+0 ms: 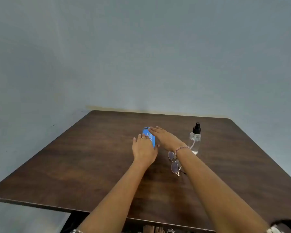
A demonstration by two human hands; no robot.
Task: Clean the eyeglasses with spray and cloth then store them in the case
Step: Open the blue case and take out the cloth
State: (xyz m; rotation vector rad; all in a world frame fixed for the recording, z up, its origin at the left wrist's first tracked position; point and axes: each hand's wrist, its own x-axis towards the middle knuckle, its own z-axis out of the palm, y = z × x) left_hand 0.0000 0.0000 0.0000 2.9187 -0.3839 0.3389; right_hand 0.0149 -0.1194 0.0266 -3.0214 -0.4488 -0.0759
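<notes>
- Reaching forward over the table, both forearms are stretched out with the palms turned down.
- The left hand is laid on the near end of the case. Its fingers are held straight and close together, and the thumb is stuck out to the right. A ring is worn on one finger.
- The right hand is angled leftward across the far part of the case, with its fingers straight and pressed together. A band is worn at the wrist.
- The case, blue with pale print, is set flat near the table's middle and is mostly covered by both hands.
- The glasses are seen on the table, partly hidden under the right wrist.
- The bottle is stood upright just right of that wrist.
</notes>
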